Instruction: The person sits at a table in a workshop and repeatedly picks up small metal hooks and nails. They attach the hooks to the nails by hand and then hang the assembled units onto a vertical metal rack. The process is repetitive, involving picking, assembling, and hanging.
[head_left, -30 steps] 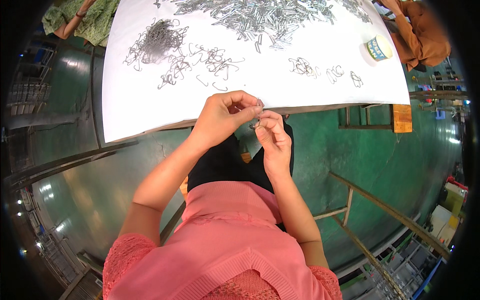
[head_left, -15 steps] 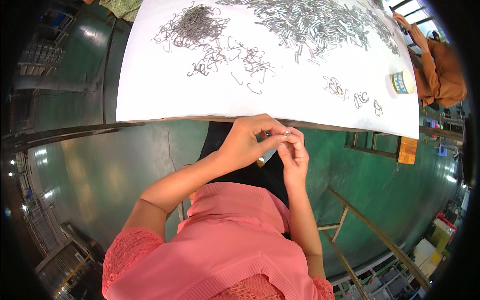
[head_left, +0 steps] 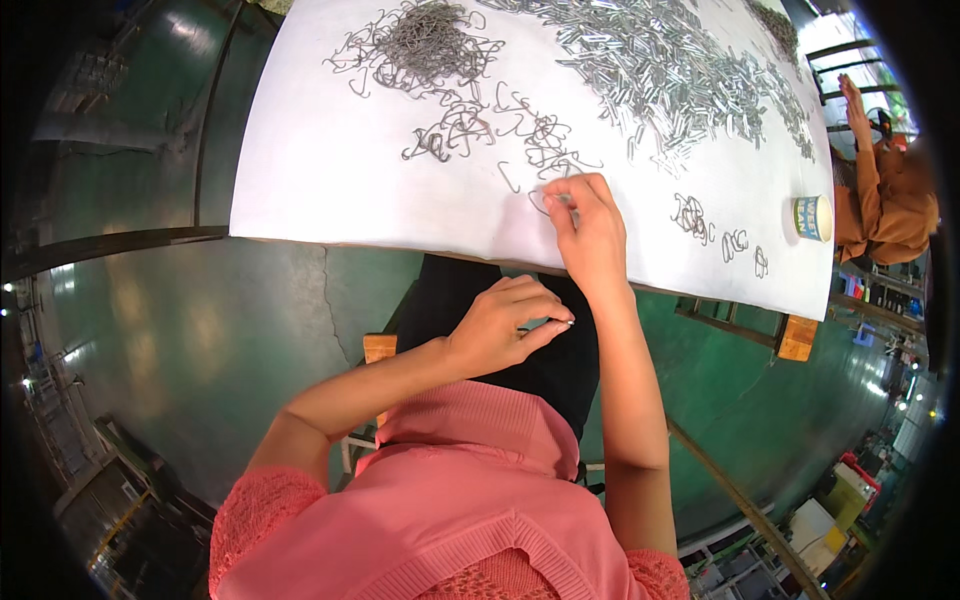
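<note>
My left hand [head_left: 508, 318] is off the worktop [head_left: 330, 170], to the left of the paper cup [head_left: 814, 217] and nearer my body than it. Its thumb and forefinger are pressed together at the tips on a small shiny piece [head_left: 571, 322], too small for me to make out its shape; the other fingers curl loosely. My right hand [head_left: 597, 228] is over the worktop, left of the cup, with fingers bent and tips brought down to a single thin wire hook [head_left: 536, 203]. I cannot tell whether they have closed on it.

Farther left of the cup and beyond it, a tangled heap of wire hooks [head_left: 425, 45] rises, dense and dark at its core, with curved ends bristling out. Looser hooks [head_left: 545, 145] trail toward me, thin, grey and bent. Straight to the left of the cup lies a small cluster of rounded wire pieces [head_left: 690, 215], and two smaller groups [head_left: 734, 245] sit closer to it on my side. Beyond the cup and leftward spreads a wide pile of narrow, glossy metal pieces [head_left: 670, 80]. Right of the cup, a co-worker in brown sleeves [head_left: 868, 195] has one hand raised.
</note>
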Demonstrator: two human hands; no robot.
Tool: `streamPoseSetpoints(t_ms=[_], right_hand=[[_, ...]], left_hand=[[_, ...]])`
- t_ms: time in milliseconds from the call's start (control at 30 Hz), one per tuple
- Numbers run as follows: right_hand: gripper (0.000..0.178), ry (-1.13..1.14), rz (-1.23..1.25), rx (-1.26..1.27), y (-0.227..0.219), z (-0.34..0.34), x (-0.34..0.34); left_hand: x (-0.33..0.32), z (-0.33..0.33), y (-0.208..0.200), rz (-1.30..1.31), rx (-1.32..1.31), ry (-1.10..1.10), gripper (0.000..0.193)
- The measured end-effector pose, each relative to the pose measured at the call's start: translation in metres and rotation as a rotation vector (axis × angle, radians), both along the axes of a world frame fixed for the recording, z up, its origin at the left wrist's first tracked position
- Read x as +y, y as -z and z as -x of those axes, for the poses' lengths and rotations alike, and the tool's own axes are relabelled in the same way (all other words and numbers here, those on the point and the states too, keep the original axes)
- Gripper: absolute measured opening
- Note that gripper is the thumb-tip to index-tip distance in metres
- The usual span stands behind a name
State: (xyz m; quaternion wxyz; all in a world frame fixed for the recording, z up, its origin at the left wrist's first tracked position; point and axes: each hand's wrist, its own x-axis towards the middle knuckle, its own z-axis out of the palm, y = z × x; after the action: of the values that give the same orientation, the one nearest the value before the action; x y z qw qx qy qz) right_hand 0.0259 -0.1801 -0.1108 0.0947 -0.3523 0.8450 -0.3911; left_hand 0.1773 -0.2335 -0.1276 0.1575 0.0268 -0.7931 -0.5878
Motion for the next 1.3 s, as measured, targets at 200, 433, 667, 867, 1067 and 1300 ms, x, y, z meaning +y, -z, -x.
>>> streamPoseSetpoints(t_ms=[200,433,667,867,1067,1300], right_hand=[[0.005,0.038,-0.088,0.15,0.015,0.024,-0.031],[0.008,-0.041,-0.084,0.134,0.012,0.039,-0.06],[0.015,-0.19,-0.125,0.204,0.015,0.044,-0.083],[0.021,-0.325,-0.07,0.233,0.017,0.024,-0.094],[0.022,-0.327,-0.141,0.227,0.015,0.016,-0.101],[0.012,-0.315,-0.138,0.194,0.007,0.023,-0.1]], left_hand=[[-0.012,-0.001,0.004,0.013,0.043,-0.058,0.012],[-0.015,0.003,0.01,-0.012,0.052,-0.063,0.011],[-0.02,0.004,0.01,-0.018,0.069,-0.075,0.011],[-0.019,0.003,0.014,-0.027,0.069,-0.084,0.012],[-0.016,0.003,0.018,-0.015,0.095,-0.088,0.013],[-0.02,0.002,0.02,0.009,0.123,-0.104,0.011]])
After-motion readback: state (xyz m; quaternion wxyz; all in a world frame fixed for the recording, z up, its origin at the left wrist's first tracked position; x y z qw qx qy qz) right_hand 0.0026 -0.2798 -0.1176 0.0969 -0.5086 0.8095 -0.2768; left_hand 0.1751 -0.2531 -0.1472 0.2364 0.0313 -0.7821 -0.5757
